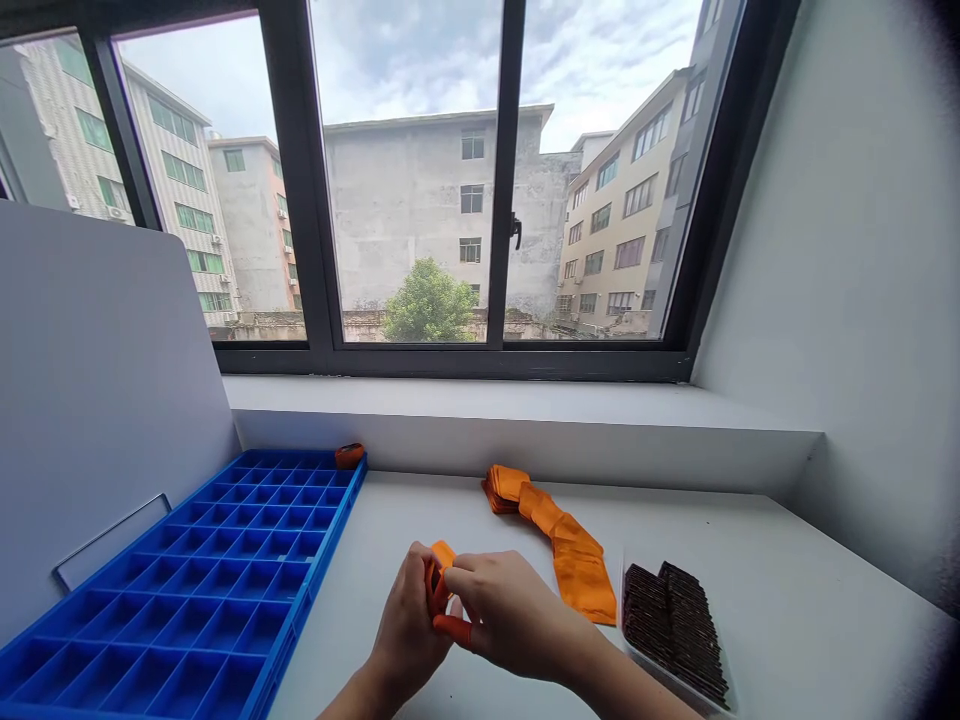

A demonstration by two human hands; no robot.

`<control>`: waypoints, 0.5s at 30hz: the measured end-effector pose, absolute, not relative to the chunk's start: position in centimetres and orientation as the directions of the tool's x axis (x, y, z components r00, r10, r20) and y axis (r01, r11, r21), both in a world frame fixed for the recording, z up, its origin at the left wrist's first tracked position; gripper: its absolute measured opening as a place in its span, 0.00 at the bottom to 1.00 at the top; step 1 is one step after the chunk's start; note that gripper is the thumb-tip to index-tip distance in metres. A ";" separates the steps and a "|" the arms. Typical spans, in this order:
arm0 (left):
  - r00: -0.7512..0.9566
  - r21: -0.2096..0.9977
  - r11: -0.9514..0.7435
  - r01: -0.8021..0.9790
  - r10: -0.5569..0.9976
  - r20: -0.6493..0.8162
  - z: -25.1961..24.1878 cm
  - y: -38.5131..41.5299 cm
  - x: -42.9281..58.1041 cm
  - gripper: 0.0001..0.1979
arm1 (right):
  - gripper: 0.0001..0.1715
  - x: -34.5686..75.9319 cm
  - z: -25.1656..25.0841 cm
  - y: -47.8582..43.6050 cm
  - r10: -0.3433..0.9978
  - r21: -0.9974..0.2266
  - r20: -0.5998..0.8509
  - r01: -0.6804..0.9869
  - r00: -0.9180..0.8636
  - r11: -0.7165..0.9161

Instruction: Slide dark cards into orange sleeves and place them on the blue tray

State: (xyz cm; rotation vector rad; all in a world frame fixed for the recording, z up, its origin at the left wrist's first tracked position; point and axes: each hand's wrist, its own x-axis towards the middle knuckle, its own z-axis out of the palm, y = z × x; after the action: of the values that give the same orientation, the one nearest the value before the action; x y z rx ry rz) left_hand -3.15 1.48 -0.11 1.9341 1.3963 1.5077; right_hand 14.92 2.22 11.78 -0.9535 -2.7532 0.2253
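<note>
**At the window table: pouch pinched in both hands**

At the near edge of the table (pixel 787 600), dead centre, your left hand (pixel 409 625) and right hand (pixel 510 610) meet around one small orange pouch (pixel 442 555). It is off the surface, just above it. The blue tray (pixel 334 535) lies to your left. The orange row (pixel 559 540) lies beyond your right hand.

Step, as I read it: working the pouch open or flat between your fingertips. To do it well:
- Hold it low over the table, so a slip lands close.
- Pinch at the edges, not the middle.
- Let one hand anchor while the other does the moving.
- Mind your right side. The dark squares (pixel 675 620) in their clear dish (pixel 637 655) sit near that forearm.

Grip: both hands are closed on the pouch. Your left fingers curl behind it, and your right thumb and forefinger clamp the front. Only its top corner shows above the fingers. An orange bit shows lower, under the right fingers; I can't tell whether it is the same pouch or a finger cover. No gap shows between the fingers of either hand.

Also noted: one orange piece (pixel 349 455) sits in the tray's far corner cell.
</note>
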 end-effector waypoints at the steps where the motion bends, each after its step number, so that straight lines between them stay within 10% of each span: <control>1: -0.041 0.735 -0.479 0.481 0.825 0.564 -0.2 1.5 -3.2 0.18 | 0.08 14.9 11.7 2.2 0.628 -0.211 0.157 0.595 -0.763 0.776; 15: 0.316 0.674 -0.621 0.399 0.783 0.535 2.0 0.0 -3.6 0.25 | 0.02 19.3 12.7 -1.7 0.729 -0.234 0.167 0.692 -0.663 0.683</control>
State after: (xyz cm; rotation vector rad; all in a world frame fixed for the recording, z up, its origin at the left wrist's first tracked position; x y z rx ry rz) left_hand -3.58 0.02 2.03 2.1681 1.0475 1.2368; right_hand 19.33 -1.71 12.73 -1.1395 -2.6490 0.2198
